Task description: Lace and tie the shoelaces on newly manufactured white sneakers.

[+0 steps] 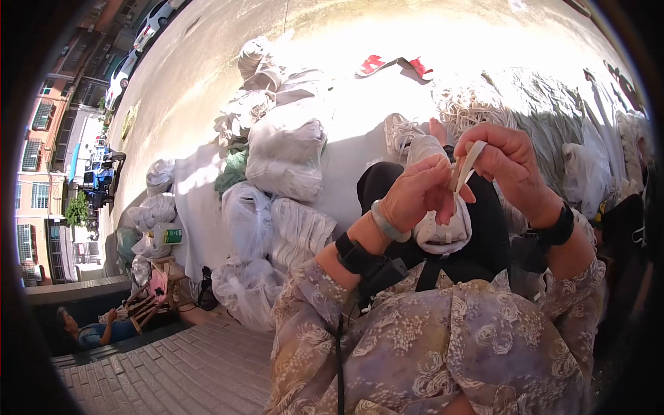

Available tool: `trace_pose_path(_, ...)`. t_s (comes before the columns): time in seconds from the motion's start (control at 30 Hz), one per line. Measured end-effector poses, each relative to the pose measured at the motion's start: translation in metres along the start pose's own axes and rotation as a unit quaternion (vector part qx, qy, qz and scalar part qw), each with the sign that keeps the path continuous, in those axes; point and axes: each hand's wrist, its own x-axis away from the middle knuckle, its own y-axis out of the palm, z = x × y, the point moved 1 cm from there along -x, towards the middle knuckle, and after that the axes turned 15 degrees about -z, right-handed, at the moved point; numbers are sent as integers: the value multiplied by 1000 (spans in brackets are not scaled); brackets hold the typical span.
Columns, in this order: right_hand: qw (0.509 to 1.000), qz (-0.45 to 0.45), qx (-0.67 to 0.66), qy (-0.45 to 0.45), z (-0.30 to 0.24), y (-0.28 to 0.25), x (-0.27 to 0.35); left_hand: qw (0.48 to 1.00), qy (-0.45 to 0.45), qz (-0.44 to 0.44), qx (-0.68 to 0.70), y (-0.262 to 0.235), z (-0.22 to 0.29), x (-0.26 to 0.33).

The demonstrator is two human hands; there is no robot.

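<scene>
Both hands up over the lap, close together. Right hand (pixel 510 160): fingers pinched together on a pale flat strip (pixel 467 164), w/ the strip's top end bent over the thumb and the rest hanging down toward the left hand. Left hand (pixel 417 192): fingers curled in, tips closed on the strip's lower part; thumb pad just touching it. Below the left hand, a white bundle of similar pieces (pixel 443 234) rests on the black-trousered lap. Both wrists wear black bands; left also has a grey-green bangle (pixel 386 223). To the left, white stuffed sacks (pixel 285 158) piled on the pavement; red sandals (pixel 394 66) farther off in sun.
</scene>
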Motion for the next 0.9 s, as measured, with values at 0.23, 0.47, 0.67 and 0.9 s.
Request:
trace_pose_path(0.23,968,233,-50,-81,27,-62,39,990,-32,79,-115,-59,22,51)
trace_pose_path(0.47,978,199,-63,-31,54,-78,43,940,65,236,-238,-96,95,122)
trace_pose_path(0.67,977,208,-1,43,89,-51,11,865,31,391,-314,-178,108,144)
trace_pose_path(0.9,985,124,-3,123,100,-47,-14,825,-53,493,-270,-252,34,166)
